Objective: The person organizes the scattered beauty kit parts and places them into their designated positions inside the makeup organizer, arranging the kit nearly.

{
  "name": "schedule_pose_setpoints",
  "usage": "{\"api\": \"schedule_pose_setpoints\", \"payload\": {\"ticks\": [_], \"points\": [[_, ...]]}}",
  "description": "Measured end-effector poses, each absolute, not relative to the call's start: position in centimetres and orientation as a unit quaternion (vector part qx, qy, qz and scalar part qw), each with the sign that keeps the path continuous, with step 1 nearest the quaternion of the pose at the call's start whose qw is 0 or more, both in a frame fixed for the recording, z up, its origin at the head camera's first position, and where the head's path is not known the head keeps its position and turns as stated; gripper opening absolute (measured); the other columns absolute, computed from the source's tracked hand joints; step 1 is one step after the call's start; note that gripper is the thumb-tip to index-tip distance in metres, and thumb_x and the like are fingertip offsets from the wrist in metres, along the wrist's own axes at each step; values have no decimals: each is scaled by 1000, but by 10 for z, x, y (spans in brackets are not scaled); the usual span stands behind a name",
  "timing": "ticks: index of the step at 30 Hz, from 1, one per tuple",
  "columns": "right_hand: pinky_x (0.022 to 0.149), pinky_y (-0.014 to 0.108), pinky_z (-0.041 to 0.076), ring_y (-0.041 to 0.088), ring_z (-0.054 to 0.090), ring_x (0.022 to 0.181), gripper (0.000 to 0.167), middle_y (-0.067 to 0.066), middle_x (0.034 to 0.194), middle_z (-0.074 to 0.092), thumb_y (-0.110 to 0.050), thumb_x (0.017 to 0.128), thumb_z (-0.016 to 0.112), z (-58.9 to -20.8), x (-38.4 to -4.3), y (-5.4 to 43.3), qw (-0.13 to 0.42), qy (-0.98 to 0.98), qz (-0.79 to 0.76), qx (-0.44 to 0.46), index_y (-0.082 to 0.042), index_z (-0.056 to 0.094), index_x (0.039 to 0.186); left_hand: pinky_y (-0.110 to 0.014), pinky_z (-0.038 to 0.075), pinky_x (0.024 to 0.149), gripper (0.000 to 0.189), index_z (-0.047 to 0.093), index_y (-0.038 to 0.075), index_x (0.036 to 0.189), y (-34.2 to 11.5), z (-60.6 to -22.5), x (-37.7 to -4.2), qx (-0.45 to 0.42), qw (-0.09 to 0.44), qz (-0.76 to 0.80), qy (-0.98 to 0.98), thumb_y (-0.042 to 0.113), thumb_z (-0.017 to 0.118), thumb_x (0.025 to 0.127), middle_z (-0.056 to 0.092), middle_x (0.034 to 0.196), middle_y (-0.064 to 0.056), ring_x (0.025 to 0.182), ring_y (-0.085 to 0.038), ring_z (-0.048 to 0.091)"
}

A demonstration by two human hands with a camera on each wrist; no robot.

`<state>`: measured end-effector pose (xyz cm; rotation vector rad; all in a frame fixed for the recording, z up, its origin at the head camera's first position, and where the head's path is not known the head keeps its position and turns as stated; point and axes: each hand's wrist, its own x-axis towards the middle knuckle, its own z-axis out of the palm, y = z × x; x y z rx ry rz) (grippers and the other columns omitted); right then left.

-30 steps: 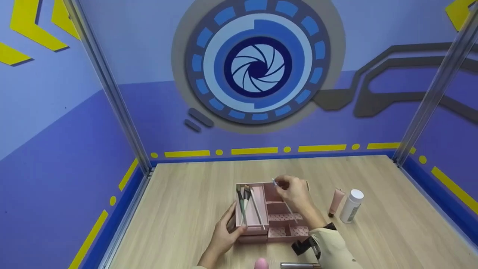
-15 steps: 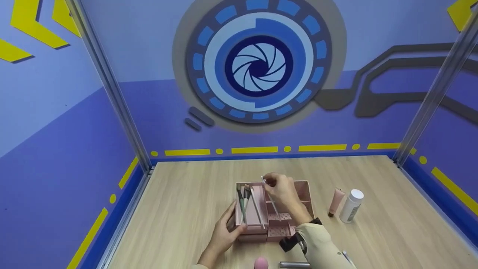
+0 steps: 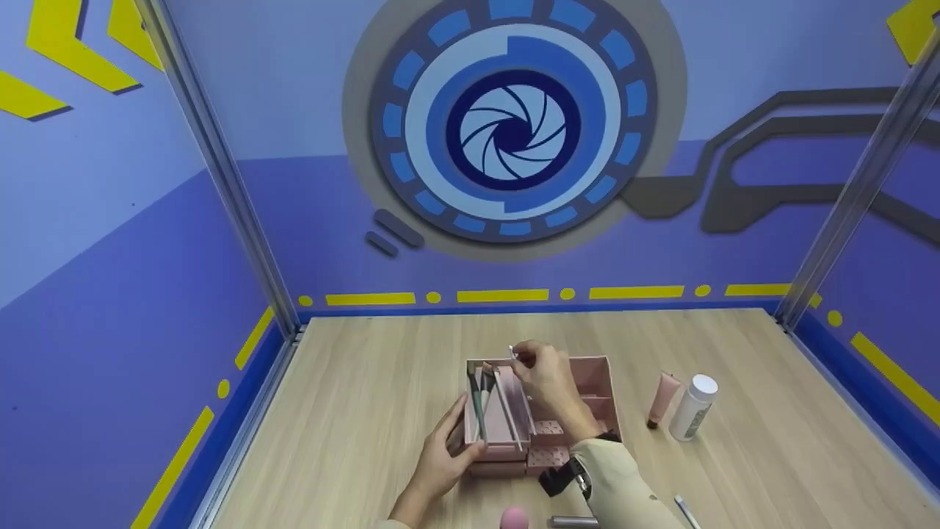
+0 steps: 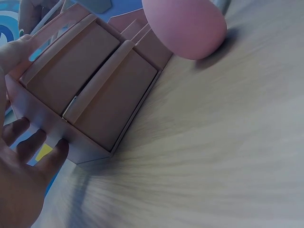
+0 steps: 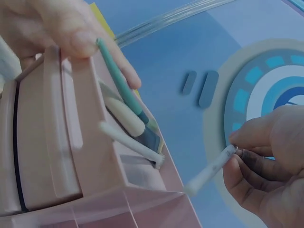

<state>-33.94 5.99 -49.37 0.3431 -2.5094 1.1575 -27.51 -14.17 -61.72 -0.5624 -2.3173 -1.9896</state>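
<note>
– While both hands are engaged, how are they entered?

– Right hand (image 3: pixel 547 375): thumb and fingertips pinching one slim white stick (image 5: pixel 209 171), held above the pink organizer (image 3: pixel 598 378), near its brush compartment (image 3: pixel 507 426); contact between them unclear. Left hand (image 3: pixel 439 459): thumb on the front rim, fingers bent against the side wall, likely so that I steady the corner.

– Compartment contents?

– One green-handled brush (image 5: pixel 116 80), one cream-handled brush (image 5: pixel 124 116), one thin white brush (image 5: pixel 130 145); handles toward me, probably because the long bay suits them.

– Obscured?

– The stick's far end, mostly behind my fingers; several right-side bays, under my hand; pink egg-shaped sponge (image 3: pixel 514 518), cut off below; silver tube (image 3: pixel 573 522), partly behind my sleeve (image 3: pixel 620 481).
</note>
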Motion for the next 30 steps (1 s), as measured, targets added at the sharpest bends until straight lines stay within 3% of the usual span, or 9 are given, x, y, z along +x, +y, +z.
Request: {"api": "schedule_pose_setpoints", "payload": {"ticks": [8, 15, 23, 30], "points": [[66, 30, 58, 12, 63, 72, 19, 3, 80, 70, -19, 83, 72, -497, -340, 67, 189, -886, 406, 118, -6, 73, 97, -27, 32, 116, 83, 19, 11, 156, -142, -620, -274, -183, 35, -634, -750, 25, 69, 91, 20, 161, -14, 145, -34, 28], [70, 33, 61, 15, 68, 76, 22, 8, 86, 72, -17, 82, 75, -493, -338, 71, 176, -883, 420, 118, -5, 72, 100, -27, 33, 115, 83, 19, 13, 157, -142, -618, -273, -180, 29, -637, -749, 24, 69, 91, 19, 162, -15, 145, -35, 27], [69, 32, 60, 12, 66, 74, 21, 3, 83, 71, -17, 81, 75, -491, -337, 77, 181, -882, 418, 125, -6, 72, 100, -32, 33, 116, 84, 21, 14, 156, -142, -617, -274, -178, 37, -630, -755, 27, 70, 90, 21, 161, -14, 145, -34, 27], [68, 31, 59, 15, 65, 74, 23, 3, 84, 71, -19, 81, 77, -493, -329, 92, 196, -882, 412, 115, -7, 72, 100, -28, 34, 115, 83, 21, 14, 156, -142, -617, -274, -182, 37, -639, -746, 24, 70, 90, 21, 161, -16, 145, -34, 28]]}}
